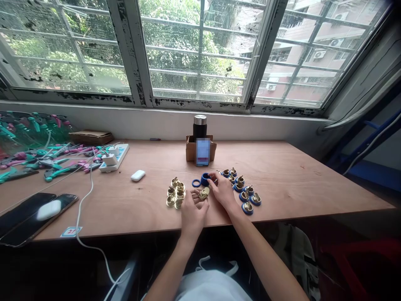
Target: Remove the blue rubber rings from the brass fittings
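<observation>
My left hand has its fingers pinching a gold piece, just in front of the blue ring stack. More gold pieces sit left of the stack; blue-rimmed pieces lie right. My right hand touches the stack; I can't tell if its fingers grip. Behind it stands a phone.

One small label, partly readable, at the lower left of the frame.
The label sits at the front edge of the wooden table, white with a blue border; a red "2" seems to lead its marking, but the next character is unclear, with a white cable crossing its right end. On the upright phone at the centre of the frame, the screen is pixelated and its content unreadable.
</observation>
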`<state>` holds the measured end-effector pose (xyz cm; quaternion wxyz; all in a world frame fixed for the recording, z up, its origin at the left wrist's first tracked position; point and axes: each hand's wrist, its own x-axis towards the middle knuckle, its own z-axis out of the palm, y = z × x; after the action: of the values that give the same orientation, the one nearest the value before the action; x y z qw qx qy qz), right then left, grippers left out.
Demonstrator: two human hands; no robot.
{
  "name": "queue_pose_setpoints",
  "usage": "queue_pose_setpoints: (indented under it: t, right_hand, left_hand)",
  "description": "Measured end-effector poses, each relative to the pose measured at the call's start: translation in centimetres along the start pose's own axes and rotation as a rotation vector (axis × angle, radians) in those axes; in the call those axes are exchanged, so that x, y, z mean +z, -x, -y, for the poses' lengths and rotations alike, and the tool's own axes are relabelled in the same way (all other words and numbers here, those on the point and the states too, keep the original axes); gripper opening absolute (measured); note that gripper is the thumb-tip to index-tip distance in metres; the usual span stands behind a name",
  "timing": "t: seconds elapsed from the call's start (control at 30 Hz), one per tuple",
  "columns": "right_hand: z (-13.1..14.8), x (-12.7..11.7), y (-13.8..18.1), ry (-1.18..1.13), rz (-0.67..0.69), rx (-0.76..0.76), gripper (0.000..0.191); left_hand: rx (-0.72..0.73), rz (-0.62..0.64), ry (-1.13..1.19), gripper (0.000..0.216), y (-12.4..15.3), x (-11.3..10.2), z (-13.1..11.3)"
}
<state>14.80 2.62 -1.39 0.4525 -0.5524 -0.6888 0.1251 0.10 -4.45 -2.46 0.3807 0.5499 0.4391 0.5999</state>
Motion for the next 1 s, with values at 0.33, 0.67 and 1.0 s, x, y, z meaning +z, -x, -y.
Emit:
queue_pose_setpoints:
  t: [0.33, 0.67, 1.0]
  right_hand:
    - [0.2, -0.1, -0.1, -0.002, 0.006, 0.024, 0.019]
    - [1.4, -1.7, -0.2, -0.092, -0.059, 0.048, 0.023]
    - [4.6, -7.9, -0.1, -0.176, -0.026, 0.056, 0.035]
  left_hand:
    - [0.136, 0.086, -0.208, 0.031, 0.3, -0.3, -0.1]
    - [0.238, -0.071, -0.535, 0.030, 0.3, -5.5, -5.9]
    - [-0.211, 0.198, -0.719, 0.021, -1.1, -12.8, -5.8]
